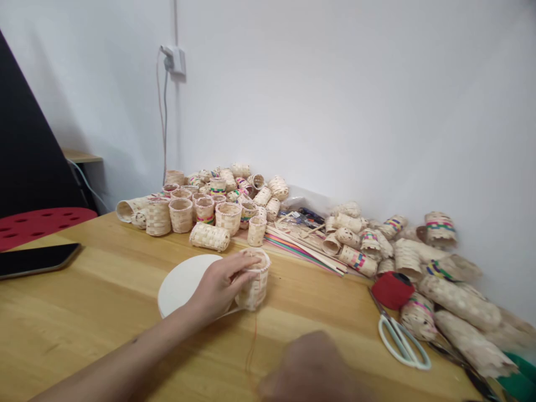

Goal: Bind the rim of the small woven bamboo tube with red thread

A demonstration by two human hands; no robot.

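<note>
I see the left hand [215, 283] gripping a small woven basket [258, 289] at the right edge of a white disc [182, 282]. Its rim [265, 266] looks largely bound; the loose thread [254, 335] suggests work remains. The right hand [312, 365], near, is blurred, so I cannot tell its fingers. Rimmed baskets [228, 219] crowd far left; ragged tubes [473, 340] and scissors [404, 346] lie right, blocking neither hand.
</note>
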